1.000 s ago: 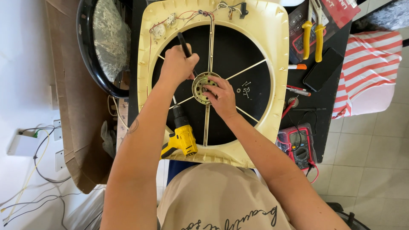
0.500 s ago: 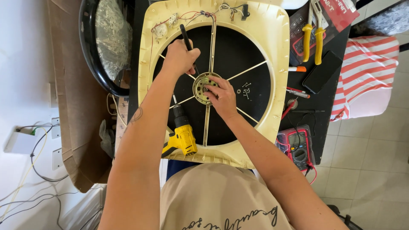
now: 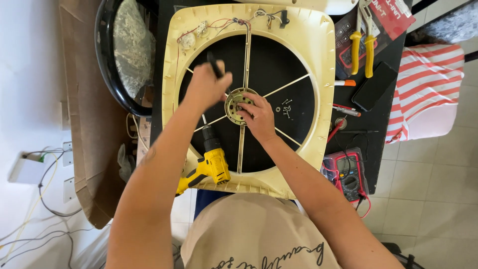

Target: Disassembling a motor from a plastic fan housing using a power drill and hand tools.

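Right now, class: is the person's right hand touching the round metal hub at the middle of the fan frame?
Touching. The head view shows the right hand with its fingers resting on the metal hub.

Black worktable point(image 3: 383, 107), cream square plastic fan frame point(image 3: 318, 60) lying flat on it, yellow-handled pliers point(image 3: 362, 47) at far right, black phone point(image 3: 374, 85) beside them, red multimeter point(image 3: 348, 174) near right corner, yellow cordless drill point(image 3: 209, 167) resting on the frame

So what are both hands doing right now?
Left hand: closed around a black-handled screwdriver.
Right hand: fingers resting on the round brass-coloured metal hub, holding nothing.
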